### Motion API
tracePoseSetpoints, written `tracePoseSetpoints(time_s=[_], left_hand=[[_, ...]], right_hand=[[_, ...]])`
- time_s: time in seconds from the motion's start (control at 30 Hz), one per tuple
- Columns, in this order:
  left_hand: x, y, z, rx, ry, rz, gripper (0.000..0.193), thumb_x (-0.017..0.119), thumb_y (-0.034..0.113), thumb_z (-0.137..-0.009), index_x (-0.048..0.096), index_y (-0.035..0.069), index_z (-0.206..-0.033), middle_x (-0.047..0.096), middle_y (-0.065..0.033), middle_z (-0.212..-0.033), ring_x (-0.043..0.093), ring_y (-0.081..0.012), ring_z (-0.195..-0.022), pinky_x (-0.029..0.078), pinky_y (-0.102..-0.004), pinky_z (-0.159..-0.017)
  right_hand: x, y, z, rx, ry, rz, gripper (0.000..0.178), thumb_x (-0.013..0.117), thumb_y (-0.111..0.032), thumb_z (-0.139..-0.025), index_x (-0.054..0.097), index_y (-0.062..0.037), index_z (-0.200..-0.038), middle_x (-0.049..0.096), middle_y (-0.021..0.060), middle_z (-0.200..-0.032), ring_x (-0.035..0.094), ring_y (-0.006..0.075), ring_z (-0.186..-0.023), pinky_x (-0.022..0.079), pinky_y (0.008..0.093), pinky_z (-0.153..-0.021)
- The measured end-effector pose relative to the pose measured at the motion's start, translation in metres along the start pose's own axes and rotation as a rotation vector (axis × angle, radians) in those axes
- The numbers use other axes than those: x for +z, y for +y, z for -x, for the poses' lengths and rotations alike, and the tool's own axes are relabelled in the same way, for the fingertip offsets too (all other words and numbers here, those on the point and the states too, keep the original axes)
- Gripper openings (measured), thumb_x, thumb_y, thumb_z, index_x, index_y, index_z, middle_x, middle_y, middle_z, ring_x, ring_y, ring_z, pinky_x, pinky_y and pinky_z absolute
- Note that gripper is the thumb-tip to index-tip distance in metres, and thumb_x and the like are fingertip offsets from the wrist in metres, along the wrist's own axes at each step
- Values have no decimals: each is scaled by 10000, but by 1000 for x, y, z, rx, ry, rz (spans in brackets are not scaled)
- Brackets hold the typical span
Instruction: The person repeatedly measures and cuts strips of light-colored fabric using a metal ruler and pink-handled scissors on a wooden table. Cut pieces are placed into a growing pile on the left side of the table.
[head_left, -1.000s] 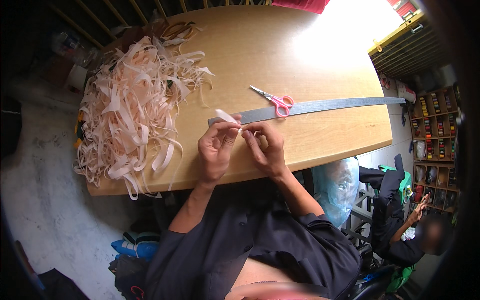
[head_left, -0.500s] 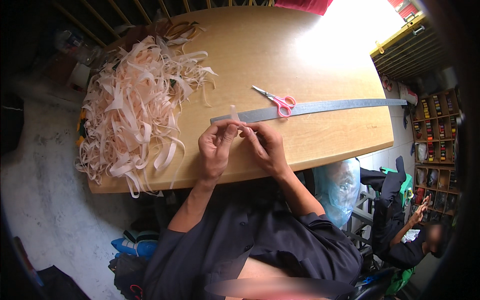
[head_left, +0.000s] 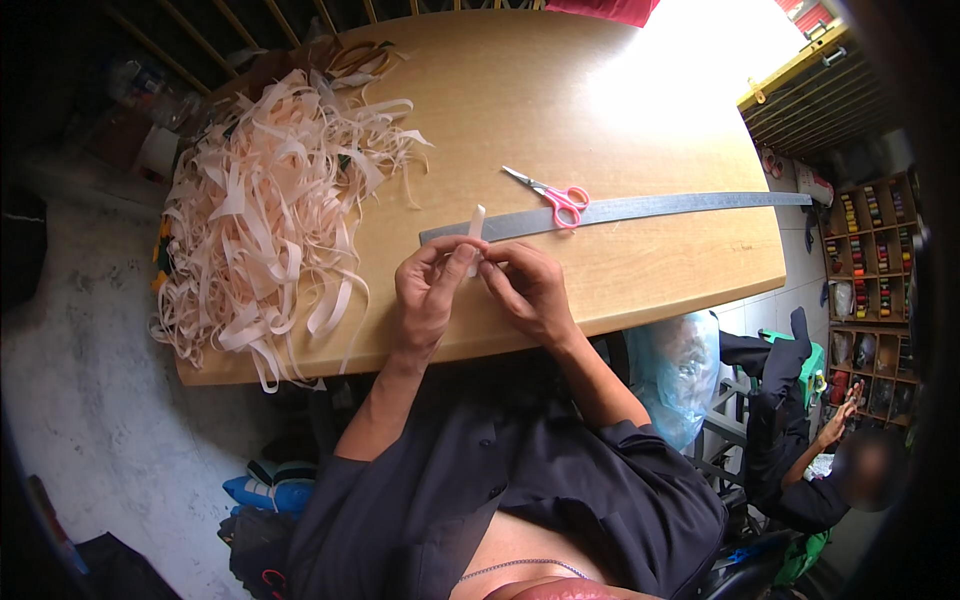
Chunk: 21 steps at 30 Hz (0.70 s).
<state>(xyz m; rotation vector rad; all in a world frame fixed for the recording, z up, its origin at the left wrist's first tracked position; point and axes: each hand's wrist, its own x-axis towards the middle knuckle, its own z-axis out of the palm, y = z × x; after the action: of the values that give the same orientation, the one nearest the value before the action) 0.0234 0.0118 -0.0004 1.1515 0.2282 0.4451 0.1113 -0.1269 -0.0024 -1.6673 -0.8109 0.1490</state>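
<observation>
A short, pale pink fabric strip (head_left: 478, 222) stands up between my hands over the near edge of the table, its lower end showing below my fingertips. My left hand (head_left: 431, 287) pinches it between thumb and fingers. From the other side, my right hand (head_left: 527, 289) has its thumb and forefinger closed at the strip's edge. Just beyond my fingers lies a long metal ruler (head_left: 680, 206), slanting off to the right. Small scissors (head_left: 562, 203) with pink handles rest across it, blades pointing far left.
A big tangled heap of pale pink strips (head_left: 270, 220) covers the left of the wooden table (head_left: 500, 90). Large scissors (head_left: 362, 62) lie behind it. A blue plastic bag (head_left: 676, 375) stands by the near right edge. Another person (head_left: 800, 470) sits beyond, near shelves of thread spools (head_left: 872, 255).
The strip now stands more upright and its lower end shows below my fingers. Both hands have shifted only slightly.
</observation>
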Motion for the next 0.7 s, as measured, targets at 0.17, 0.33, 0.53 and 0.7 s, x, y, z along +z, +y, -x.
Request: tracePoseSetpoints(time_s=[0.17, 0.33, 0.53, 0.7], left_hand=[[0, 0, 1, -31, -31, 27, 189, 667, 109, -1067, 733, -25, -1182, 752, -51, -1067, 674, -93, -988, 532, -253, -926], [-1, 2, 2, -23, -37, 22, 199, 685, 100, -1052, 733, -29, -1195, 751, -54, -1094, 677, -100, -993, 538, -254, -931], [0, -2, 5, -18, -34, 16, 204, 719, 52, -1017, 733, -42, -1197, 745, -66, -1144, 681, -112, -1011, 544, -259, -938], [-1, -7, 5, 16, 16, -54, 205, 713, 17, -1010, 731, -48, -1203, 753, -78, -1120, 698, -117, -1002, 554, -259, -930]], right_hand=[[-4, -2, 1, -2, -72, -16, 118, 778, -73, -923, 745, 7, -1003, 733, 162, -885, 730, 297, -794, 553, 367, -708], [-3, -2, 3, 95, -62, -27, 121, 776, -101, -942, 739, 9, -974, 717, 164, -857, 718, 294, -763, 543, 368, -694], [-5, 1, 3, 38, -53, -19, 133, 789, -113, -935, 741, 10, -956, 713, 168, -842, 713, 299, -754, 538, 372, -680], [-3, -1, 2, 0, -62, -1, 133, 792, -102, -926, 739, 16, -960, 704, 150, -830, 687, 266, -739, 524, 362, -668]])
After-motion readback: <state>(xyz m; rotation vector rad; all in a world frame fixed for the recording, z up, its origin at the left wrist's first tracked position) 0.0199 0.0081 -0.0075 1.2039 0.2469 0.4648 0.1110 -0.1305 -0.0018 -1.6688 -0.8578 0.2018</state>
